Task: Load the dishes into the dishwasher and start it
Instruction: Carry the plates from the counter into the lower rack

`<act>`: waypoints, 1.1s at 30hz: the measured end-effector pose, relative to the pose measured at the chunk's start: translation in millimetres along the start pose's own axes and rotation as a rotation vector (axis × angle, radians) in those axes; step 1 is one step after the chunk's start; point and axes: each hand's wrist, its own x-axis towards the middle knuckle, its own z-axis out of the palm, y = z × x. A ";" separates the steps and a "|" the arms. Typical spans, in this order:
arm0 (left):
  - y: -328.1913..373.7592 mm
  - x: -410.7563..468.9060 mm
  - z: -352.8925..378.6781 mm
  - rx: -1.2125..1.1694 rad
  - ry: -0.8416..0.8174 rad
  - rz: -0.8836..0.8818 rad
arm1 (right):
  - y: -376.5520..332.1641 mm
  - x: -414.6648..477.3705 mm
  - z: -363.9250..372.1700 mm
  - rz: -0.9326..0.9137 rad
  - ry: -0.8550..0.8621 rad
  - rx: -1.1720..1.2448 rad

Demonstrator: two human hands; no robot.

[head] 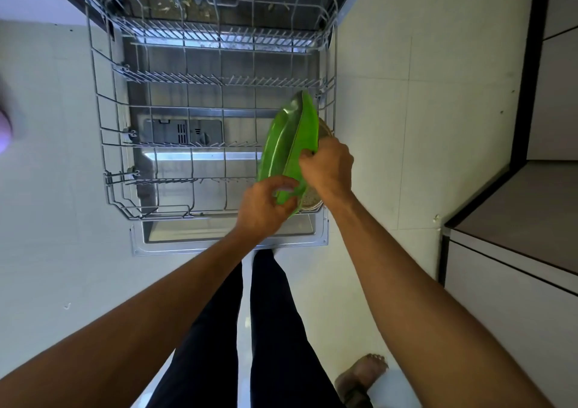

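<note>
Left hand (266, 210), nearer the rack's (162, 217) front rail, and right hand (328, 170) gripped the green plates (287, 138) by their rims (on edge, long axis front-to-back).

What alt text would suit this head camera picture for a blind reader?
The left hand and right hand hold green plates on edge at the right of a pulled-out dishwasher rack, beside a beige plate.

rack (103, 144): above door (187, 243) | plates (289, 145): rack's right end | cabinet (516, 279): right of door
</note>
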 end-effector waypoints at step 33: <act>-125.4 -22.8 -77.9 0.591 -0.271 -0.094 | 3.4 27.0 95.5 -0.235 -0.109 -0.146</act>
